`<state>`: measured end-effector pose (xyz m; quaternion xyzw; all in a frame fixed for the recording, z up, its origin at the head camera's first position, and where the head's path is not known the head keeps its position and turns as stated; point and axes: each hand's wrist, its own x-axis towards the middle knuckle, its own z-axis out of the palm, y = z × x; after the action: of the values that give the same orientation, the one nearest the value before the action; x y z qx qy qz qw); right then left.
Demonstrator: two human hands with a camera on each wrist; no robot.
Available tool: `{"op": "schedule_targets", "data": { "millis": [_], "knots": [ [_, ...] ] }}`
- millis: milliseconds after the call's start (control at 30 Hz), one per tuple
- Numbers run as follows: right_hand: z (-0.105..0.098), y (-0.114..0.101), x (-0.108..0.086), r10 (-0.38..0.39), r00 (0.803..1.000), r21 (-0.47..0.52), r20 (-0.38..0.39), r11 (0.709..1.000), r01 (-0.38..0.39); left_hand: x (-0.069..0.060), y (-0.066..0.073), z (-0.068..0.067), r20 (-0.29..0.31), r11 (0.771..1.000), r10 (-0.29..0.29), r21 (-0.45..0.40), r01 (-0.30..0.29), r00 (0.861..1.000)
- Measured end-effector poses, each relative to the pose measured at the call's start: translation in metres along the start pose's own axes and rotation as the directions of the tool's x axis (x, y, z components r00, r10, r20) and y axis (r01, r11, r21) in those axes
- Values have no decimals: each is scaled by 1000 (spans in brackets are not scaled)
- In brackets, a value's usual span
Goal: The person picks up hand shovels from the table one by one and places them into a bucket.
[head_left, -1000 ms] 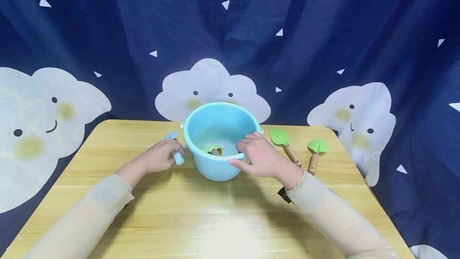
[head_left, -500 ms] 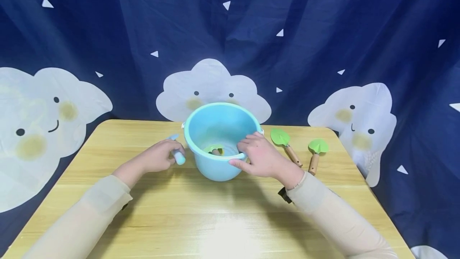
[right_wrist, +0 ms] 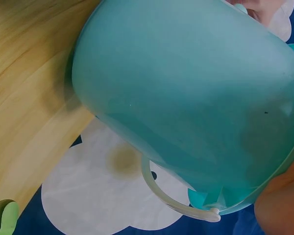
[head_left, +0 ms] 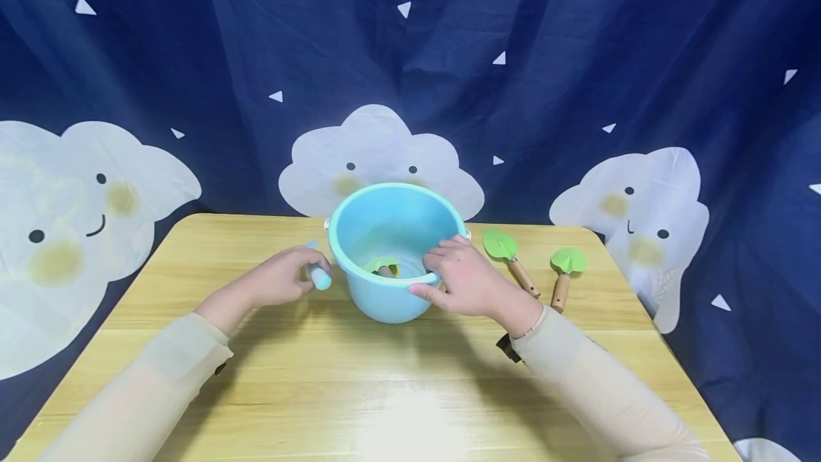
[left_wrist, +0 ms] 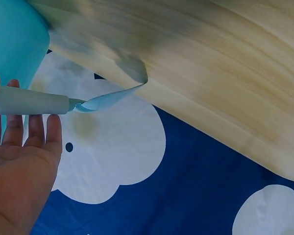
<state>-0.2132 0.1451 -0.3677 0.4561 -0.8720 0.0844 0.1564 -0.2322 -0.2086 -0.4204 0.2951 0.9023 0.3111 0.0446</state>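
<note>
A likely light, stiff trowel is being held by its handle in the left hand beside the bucket, rim-gripped by the right hand.

Bucket on table, far half. Left hand left of bucket, holding shovel. Right hand on bucket's near right rim, thumb outside. Partly hidden item inside, at bottom. Right of bucket, on table: first trowel, then second trowel farther right, slightly nearer. Curtain behind table.
</note>
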Motion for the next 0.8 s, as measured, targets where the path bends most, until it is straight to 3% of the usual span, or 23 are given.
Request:
{"op": "schedule_targets", "data": {
  "millis": [800],
  "knots": [
    [3, 2, 2, -4, 1000, 2, -4, 1000, 4, -5, 3, -11, -69, 996, -35, -81, 30, 997]
  ]
}}
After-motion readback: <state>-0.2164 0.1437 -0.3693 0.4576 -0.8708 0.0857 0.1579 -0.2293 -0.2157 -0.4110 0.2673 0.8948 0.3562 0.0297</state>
